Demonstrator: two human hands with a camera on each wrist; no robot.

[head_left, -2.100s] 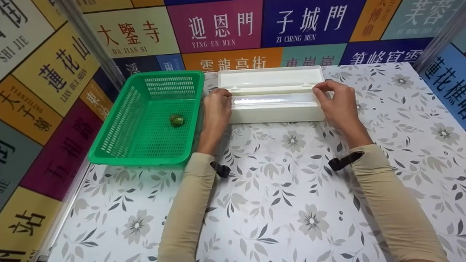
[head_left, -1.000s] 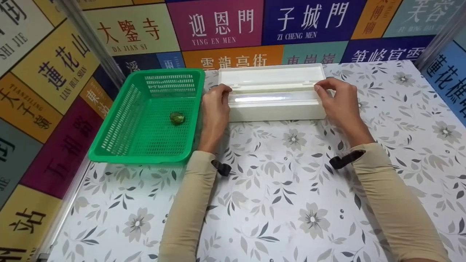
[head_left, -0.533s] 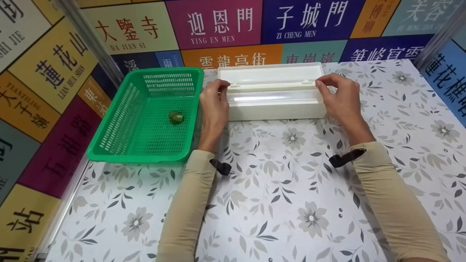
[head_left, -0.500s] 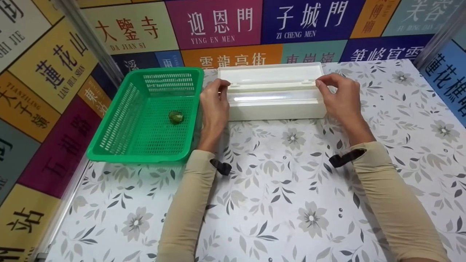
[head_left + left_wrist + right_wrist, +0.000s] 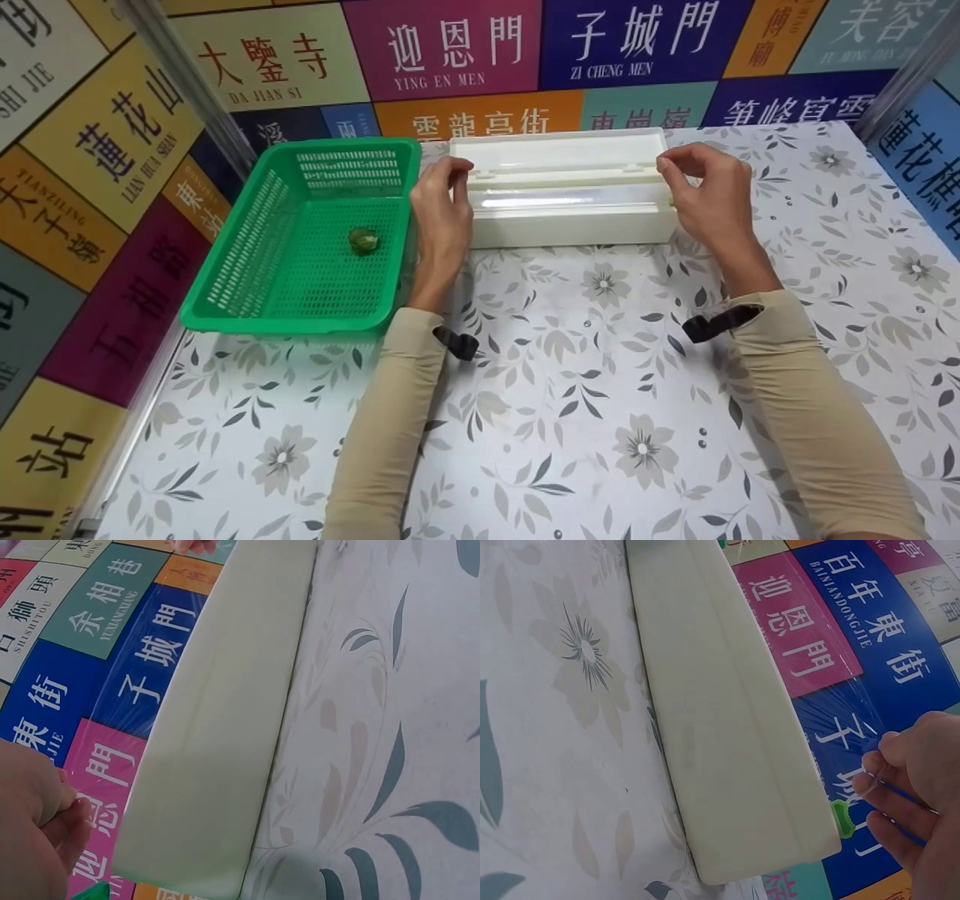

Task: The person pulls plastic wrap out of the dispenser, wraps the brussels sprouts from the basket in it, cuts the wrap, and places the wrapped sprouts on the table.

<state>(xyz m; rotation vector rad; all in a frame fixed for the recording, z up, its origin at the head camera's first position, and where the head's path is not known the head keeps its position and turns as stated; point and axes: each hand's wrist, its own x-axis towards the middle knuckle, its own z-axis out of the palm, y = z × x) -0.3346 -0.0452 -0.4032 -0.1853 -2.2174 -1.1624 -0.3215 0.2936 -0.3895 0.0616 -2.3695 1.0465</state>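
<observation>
A long white cling film dispenser box (image 5: 574,229) stands at the back of the table, its lid (image 5: 559,150) tipped back. Along the opening lies a shiny roll of clear film (image 5: 562,199). My left hand (image 5: 441,214) pinches the film at the box's left end, thumb against fingers. At the right end my right hand (image 5: 712,193) pinches the other side. In the right wrist view, the cling film (image 5: 847,701) stretches in creases from the box edge to the fingertips. A green tab (image 5: 844,819) pokes out of the box's end beside that hand.
Left of the box sits a green perforated basket (image 5: 300,325) with a small green vegetable (image 5: 364,241) in it. A flowered cloth (image 5: 570,450) covers the table. Behind rises a wall of coloured sign panels (image 5: 450,52).
Both hands have risen a little from the box's opening, drawing the film upward. The right hand has also shifted slightly right. Basket and vegetable stay put.
</observation>
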